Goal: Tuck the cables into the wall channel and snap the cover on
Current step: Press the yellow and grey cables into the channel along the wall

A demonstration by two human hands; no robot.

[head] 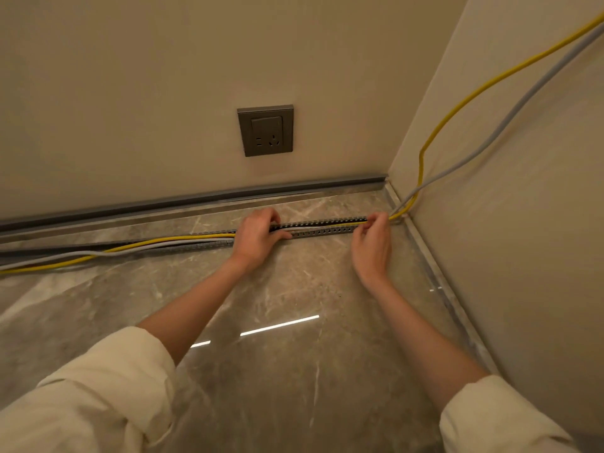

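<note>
A grey slotted cable channel [322, 227] lies on the marble floor, running left to right toward the corner. A yellow cable [183, 239] and a grey cable [137, 250] run along it; both climb the right wall at the corner. My left hand [258, 235] presses down on the channel at its middle, fingers curled over the cables. At the channel's right end, my right hand [372, 238] pinches the cables between thumb and fingertips. A dark strip [49, 250], perhaps the cover, lies along the channel's left part.
A grey wall socket [265, 130] sits above the grey skirting board [196, 199]. The right wall [506, 223] meets the back wall close behind my right hand. Glossy marble floor [277, 354] stretches toward me.
</note>
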